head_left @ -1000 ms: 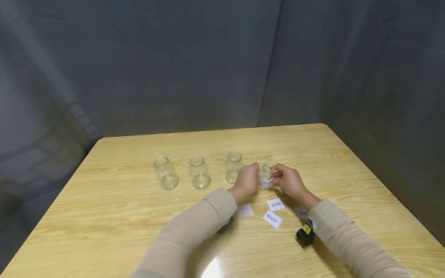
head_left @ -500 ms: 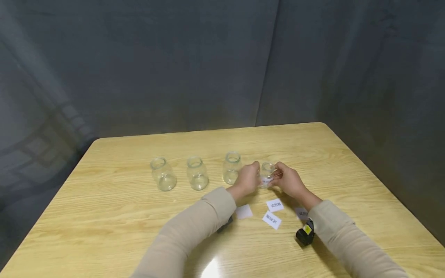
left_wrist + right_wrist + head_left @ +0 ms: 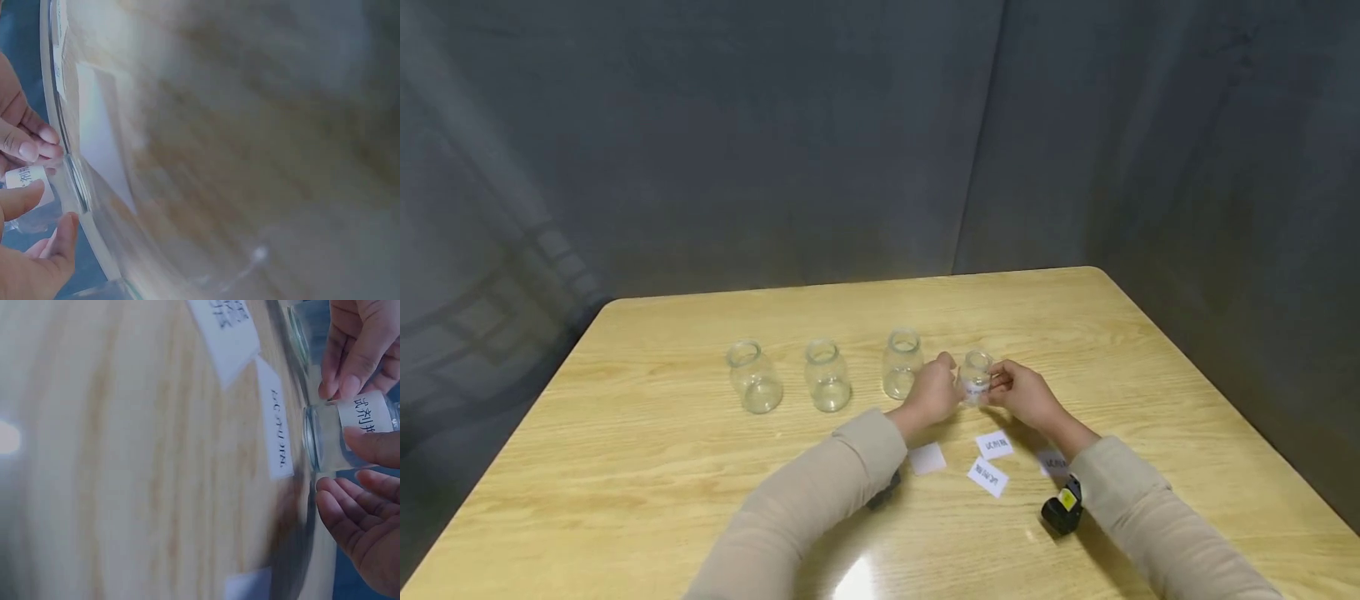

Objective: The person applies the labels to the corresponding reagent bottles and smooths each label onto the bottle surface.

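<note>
- Between the fingers of both hands: labelled jar (image 3: 978, 367), upright, on or barely above the counter (image 3: 625, 492); can't tell which.
- Left hand (image 3: 934, 392) and right hand (image 3: 1027, 400): fingers and thumbs clamped on its glass from opposite sides, thumbs over or beside the white label (image 3: 367, 407).
- Just left of the left fingers: plain jar (image 3: 901, 365).
- Judgement: steady the glass with one hand's fingers; stroke the other thumb lightly from label middle outward, avoiding creases.
</note>
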Motion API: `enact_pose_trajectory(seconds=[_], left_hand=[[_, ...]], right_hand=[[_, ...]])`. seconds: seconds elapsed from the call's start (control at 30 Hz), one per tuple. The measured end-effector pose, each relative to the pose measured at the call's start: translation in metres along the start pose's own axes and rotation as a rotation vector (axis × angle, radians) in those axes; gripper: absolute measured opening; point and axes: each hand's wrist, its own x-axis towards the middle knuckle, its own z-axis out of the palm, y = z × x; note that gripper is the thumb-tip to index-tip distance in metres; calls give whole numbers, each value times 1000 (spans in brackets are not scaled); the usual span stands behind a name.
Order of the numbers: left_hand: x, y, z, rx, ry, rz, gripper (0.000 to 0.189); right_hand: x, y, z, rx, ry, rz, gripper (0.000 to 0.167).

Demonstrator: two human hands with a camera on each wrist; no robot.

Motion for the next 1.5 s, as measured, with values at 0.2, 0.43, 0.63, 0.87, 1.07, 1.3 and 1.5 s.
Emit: enact_pose_trajectory(seconds=[0.2,0.43,0.63,0.87,1.07,1.3,1.5], left_hand=[[-6,0,-4,-1,-20,-26,33],[-12,-5,-4,-66,-59,-36,21],[-18,-9,-2,-120,-101,-62,17],[-23,-11,0,-117,-130,-58,18],[-27,-11,4,-120,-162,-63,22],[-30,-8,8,-107,-193,-57,23],[-30,-4,5,-130,-211,-64,22]], right_hand=[[-8,1,-2,20,-19,5,36],[-15,4,-6,-37,-54,-6,34],[-19,5,-8,-92,-103,-9,33],[-27,7,-7,-180,-184,-73,34],[-33,6,-1,-225,-184,-121,32],[-39,3,4,-314,-148,-154,20],[-39,-1,3,-360,-147,-185,18]])
